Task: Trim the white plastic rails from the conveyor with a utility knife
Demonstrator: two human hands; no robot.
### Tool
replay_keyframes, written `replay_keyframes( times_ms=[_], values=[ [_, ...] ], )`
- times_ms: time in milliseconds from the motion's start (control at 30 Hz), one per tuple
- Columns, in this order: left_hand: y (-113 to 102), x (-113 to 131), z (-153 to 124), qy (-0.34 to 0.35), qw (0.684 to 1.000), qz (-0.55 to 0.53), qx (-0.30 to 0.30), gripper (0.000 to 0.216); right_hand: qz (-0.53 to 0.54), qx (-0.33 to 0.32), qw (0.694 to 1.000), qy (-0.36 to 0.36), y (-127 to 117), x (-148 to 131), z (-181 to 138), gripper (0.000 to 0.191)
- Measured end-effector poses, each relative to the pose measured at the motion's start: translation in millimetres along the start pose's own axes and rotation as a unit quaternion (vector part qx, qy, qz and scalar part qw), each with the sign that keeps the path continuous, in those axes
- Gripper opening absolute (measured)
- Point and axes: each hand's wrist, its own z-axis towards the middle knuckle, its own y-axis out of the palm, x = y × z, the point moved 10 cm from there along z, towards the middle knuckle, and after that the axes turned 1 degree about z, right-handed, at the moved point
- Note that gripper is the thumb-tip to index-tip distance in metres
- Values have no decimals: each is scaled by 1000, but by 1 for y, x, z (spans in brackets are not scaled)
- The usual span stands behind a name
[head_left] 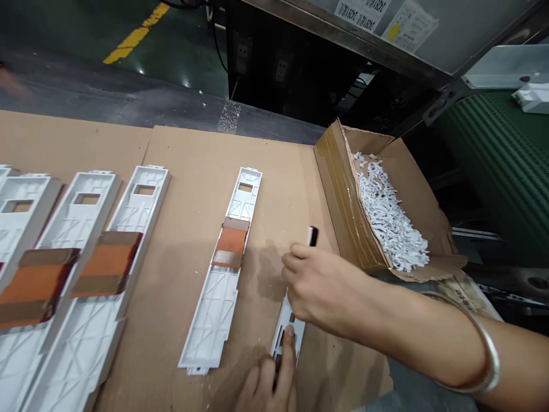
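My right hand (311, 280) is closed around a slim black-and-white tool (313, 236); only its end sticks out above the fist, so its kind is unclear. Below that fist lies a narrow white plastic part (281, 332) with slots, partly covered by both hands. My left hand (270, 383), at the bottom edge, grips this part with the index finger pressed along its top. Something dark shows between those fingers. To the left lies a long white ribbed plastic panel (210, 320), with an orange-brown pad (231, 246) across its middle.
More white panels (143, 214) with orange-brown pads lie side by side at the left on the cardboard sheet (189, 154). An open cardboard box (343, 200) of small white plastic bits (390, 217) stands at the right. Beyond it runs a green conveyor belt (501, 154).
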Motion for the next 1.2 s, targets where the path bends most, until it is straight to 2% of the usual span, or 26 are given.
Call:
replay_keyframes(
  times_ms=[100, 167, 267, 333, 400, 433, 500, 633, 1033, 1200],
  values=[
    [5, -2, -4, -10, 1000, -2, -7, 43, -4, 66, 993, 98, -12, 17, -32, 12],
    [8, -3, -4, -15, 1000, -6, -22, 45, -4, 88, 978, 190, -3, 26, -60, 7],
    [8, -3, -1, -8, 998, -33, -50, 49, 31, 94, 933, 346, 33, 26, -104, 10],
    [4, -3, 3, -5, 997, -43, -57, 57, 98, 108, 888, 437, 65, 15, -128, 18],
    [2, -3, 5, -3, 997, -38, -60, 63, 186, 145, 831, 503, 92, -3, -144, 24],
    [1, -3, 6, 0, 998, -33, -62, 63, 205, 162, 815, 518, 101, -13, -146, 26],
    [1, -1, 6, 10, 997, -25, -66, 61, 224, 193, 796, 528, 106, -31, -143, 28],
    [-2, -2, 7, 15, 998, -20, -58, 59, 235, 223, 794, 515, 96, -50, -128, 26],
    [0, 1, 3, 38, 998, 13, -40, 53, 204, 224, 820, 485, 78, -44, -115, 31],
    [1, 1, 3, 47, 997, 16, -57, 52, 217, 220, 825, 474, 77, -42, -114, 30]
  ],
)
